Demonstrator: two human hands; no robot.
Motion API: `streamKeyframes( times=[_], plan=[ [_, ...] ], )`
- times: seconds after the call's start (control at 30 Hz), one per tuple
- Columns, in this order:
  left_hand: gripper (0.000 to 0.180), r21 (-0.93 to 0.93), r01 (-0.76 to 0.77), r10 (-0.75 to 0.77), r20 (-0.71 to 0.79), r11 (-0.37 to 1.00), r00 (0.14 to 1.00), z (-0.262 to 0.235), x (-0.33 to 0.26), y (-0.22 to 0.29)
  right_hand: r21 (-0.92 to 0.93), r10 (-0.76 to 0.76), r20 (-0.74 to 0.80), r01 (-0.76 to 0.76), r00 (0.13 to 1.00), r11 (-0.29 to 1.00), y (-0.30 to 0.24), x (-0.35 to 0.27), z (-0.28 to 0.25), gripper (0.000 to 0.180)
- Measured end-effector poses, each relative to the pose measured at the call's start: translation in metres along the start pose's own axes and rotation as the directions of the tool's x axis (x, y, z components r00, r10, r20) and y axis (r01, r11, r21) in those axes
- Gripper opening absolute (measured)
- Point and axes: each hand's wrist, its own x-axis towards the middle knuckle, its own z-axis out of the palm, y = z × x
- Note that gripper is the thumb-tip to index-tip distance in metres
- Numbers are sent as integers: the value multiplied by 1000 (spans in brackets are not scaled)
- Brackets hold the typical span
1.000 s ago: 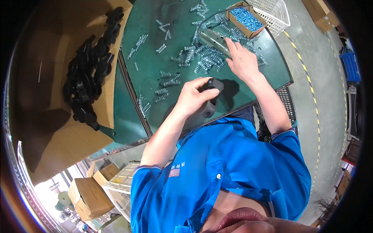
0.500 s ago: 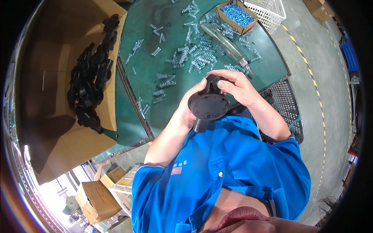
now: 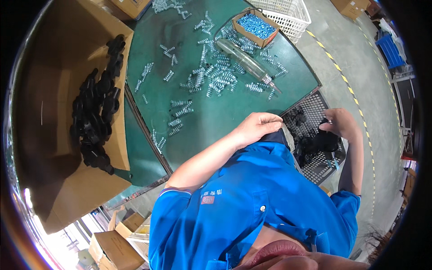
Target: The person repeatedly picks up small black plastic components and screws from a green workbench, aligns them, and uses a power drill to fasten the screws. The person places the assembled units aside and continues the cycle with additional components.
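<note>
My left hand [image 3: 260, 128] rests above my lap by the table's near edge, fingers loosely stretched out, with nothing visible in it. Out to the right, my right hand [image 3: 343, 123] is over a black perforated basket [image 3: 318, 101]. Its thumb and fingers are around a dark piece of a black round plastic part [image 3: 328, 140], whose lower side is hard to tell from the parts below. Several black plastic parts [image 3: 307, 146] lie in that basket. Many metal springs [image 3: 221, 76] are spread over the green table [image 3: 204, 121].
An electric screwdriver [image 3: 247, 62] lies among the springs. Behind it stands a small carton of blue screws [image 3: 258, 25], beside a white plastic basket [image 3: 292, 18]. At left a large cardboard box [image 3: 67, 180] contains black parts [image 3: 94, 108]. Yellow-black tape [image 3: 344, 76] marks the floor.
Both hands held the black round part in front of me before. My left hand has let go and lowered to my lap; my right hand has moved right with the part to the basket.
</note>
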Motion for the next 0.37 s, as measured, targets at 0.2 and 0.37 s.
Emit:
streamKeyframes(
  times=[0.2,0.37],
  plan=[
    [37,764,-227,319,29,604,947,11,-7,28,24,-332,-698,485,634,874,-111,56,-10,47],
    [44,980,13,559,-125,200,820,-13,-57,9,-77,-308,-707,364,636,928,-173,158,-11,65]
  ],
)
